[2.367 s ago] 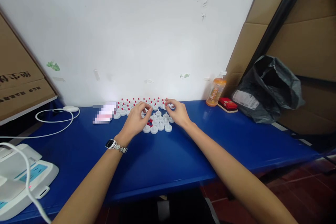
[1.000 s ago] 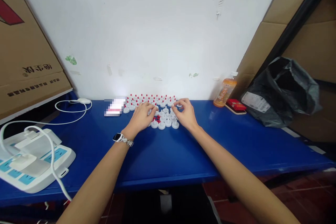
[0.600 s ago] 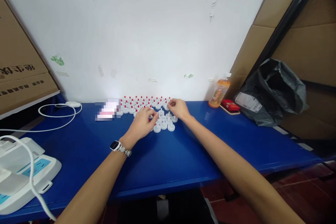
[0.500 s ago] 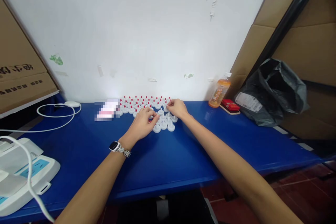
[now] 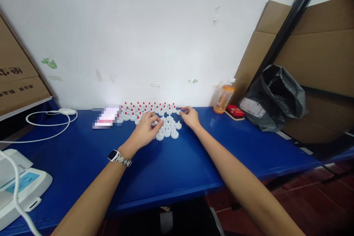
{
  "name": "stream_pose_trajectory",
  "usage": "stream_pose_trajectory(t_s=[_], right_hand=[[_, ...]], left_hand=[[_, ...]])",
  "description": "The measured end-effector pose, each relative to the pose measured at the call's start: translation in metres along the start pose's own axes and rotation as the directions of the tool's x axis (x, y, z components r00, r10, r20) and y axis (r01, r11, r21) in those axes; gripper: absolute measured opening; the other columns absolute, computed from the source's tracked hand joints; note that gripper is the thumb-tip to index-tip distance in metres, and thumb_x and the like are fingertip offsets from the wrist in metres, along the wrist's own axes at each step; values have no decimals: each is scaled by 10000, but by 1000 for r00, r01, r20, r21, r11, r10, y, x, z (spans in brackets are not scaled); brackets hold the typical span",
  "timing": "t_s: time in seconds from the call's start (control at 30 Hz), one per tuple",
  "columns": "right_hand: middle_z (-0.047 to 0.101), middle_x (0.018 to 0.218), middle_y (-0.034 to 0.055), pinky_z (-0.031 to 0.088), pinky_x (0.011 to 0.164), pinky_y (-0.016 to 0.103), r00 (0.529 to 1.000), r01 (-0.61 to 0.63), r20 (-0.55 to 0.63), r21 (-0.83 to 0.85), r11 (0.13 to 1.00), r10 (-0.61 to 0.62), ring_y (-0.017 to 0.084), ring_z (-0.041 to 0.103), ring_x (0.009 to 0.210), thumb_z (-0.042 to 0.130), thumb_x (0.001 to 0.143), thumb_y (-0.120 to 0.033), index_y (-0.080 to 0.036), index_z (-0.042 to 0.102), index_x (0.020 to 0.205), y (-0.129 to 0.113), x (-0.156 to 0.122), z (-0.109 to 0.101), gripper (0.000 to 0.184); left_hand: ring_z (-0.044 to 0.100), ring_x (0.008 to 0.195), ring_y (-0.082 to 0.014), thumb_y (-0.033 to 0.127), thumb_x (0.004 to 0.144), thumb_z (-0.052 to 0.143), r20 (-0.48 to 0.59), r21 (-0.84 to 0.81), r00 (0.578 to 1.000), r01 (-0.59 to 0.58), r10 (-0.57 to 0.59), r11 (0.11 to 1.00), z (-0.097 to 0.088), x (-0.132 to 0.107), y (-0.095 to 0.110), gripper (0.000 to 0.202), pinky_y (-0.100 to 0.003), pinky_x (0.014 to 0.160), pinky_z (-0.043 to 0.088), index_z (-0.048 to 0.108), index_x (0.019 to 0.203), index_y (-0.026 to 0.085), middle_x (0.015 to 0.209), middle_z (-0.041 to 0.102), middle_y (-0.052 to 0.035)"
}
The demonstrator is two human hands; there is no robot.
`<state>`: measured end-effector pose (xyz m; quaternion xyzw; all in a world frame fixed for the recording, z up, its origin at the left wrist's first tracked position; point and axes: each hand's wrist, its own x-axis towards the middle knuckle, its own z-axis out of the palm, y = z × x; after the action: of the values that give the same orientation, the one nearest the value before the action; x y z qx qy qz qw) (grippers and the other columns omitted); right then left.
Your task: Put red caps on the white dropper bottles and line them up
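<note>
Several small white caps [image 5: 167, 132], many with red tips [image 5: 143, 107], lie in rows on the blue table [image 5: 171, 166] near the wall. My left hand [image 5: 145, 128], with a watch on its wrist, rests at the left side of the cluster, its fingers curled in a pinch over small red pieces. My right hand [image 5: 189, 116] sits at the cluster's right end, fingers pinched on a white cap with a red tip. What the left fingers hold is too small to name.
An orange drink bottle [image 5: 224, 97], a red pack [image 5: 235, 111] and a black plastic bag [image 5: 272, 97] stand at the right, before cardboard sheets [image 5: 309, 62]. A white cable [image 5: 47, 123] and power strip [image 5: 19, 188] lie left, under a cardboard box [image 5: 16, 81].
My right hand has moved from over the caps to the right end of the back row. My left hand stays at the cluster's left. The camera view has shifted slightly.
</note>
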<state>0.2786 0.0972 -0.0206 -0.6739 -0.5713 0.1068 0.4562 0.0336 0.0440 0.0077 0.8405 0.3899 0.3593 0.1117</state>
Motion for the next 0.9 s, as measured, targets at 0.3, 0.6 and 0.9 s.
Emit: stream_pose_trajectory(t_s=[0.3,0.6,0.9], right_hand=[[692,815,0,449,889,406,998,-60,28,-112,992,63,217,652,869,595,837,-356,-255,683,1008,2,4,16,217],[661,1088,72,491,881,341,929,365,-107,101,926,-354,204,624,1002,575,836,-285,-208,666,918,-34,-29,-5,145],[721,942,28,520,806,289,783,596,19,264,758,-622,166,664,826,558,844,-194,-214,664,997,-83,-78,-2,187]], left_hand=[[538,1018,-228,386,953,500,5,-10,1000,-24,24,1000,4,2,3,274,-411,967,428,663,829,203,993,589,-60],[570,983,-211,388,972,475,-76,-47,997,15,-18,999,-7,-2,5,219,-366,873,462,596,1040,218,977,599,-48],[554,851,-193,410,1019,350,-47,-7,999,1,-2,1000,-10,-5,9,245,-345,776,455,444,893,223,876,562,-29]])
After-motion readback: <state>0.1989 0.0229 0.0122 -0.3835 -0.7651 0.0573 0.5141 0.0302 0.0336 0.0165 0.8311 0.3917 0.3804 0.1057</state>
